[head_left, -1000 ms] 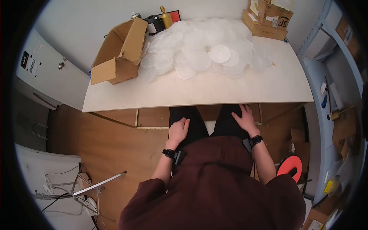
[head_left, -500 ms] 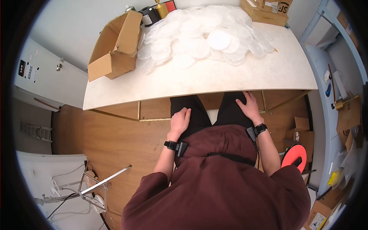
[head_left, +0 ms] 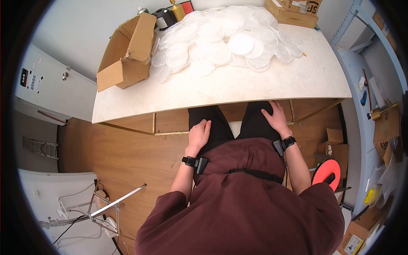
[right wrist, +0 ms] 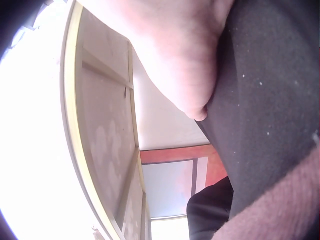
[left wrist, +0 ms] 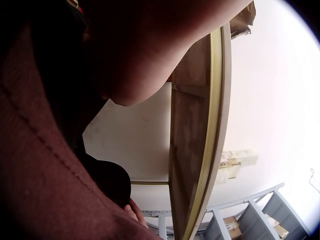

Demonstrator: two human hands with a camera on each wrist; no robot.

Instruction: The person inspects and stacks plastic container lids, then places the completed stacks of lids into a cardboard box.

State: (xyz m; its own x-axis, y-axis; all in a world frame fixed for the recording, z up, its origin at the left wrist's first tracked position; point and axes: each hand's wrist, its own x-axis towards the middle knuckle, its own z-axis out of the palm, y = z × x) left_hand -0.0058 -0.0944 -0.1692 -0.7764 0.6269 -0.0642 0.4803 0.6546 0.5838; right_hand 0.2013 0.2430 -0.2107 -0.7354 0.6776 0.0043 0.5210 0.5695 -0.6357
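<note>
In the head view the left hand (head_left: 199, 135) rests on the left thigh of the black trousers (head_left: 212, 127), fingers relaxed and holding nothing. The right hand (head_left: 277, 119) lies on the other thigh, its thumb apart from the fingers, near the table's front edge. Beyond both hands, a wide pile of translucent white round lids (head_left: 212, 40) covers the back of the white table (head_left: 221, 87). In the left wrist view part of the left hand (left wrist: 150, 55) shows dark at the top. The right wrist view shows the right hand (right wrist: 175, 55) against the dark trouser cloth.
An open cardboard box (head_left: 136, 74) stands at the table's left, beside a black container (head_left: 165, 19) and a gold bottle (head_left: 177, 12). Boxes (head_left: 297, 17) are stacked at the back right. Blue shelving (head_left: 357, 80) stands along the right; a metal stand (head_left: 102, 208) is at lower left.
Between one second and half a second ago the head view shifted, so the table sits higher in it. Both hands have stayed on the thighs, and the lids look unmoved.
</note>
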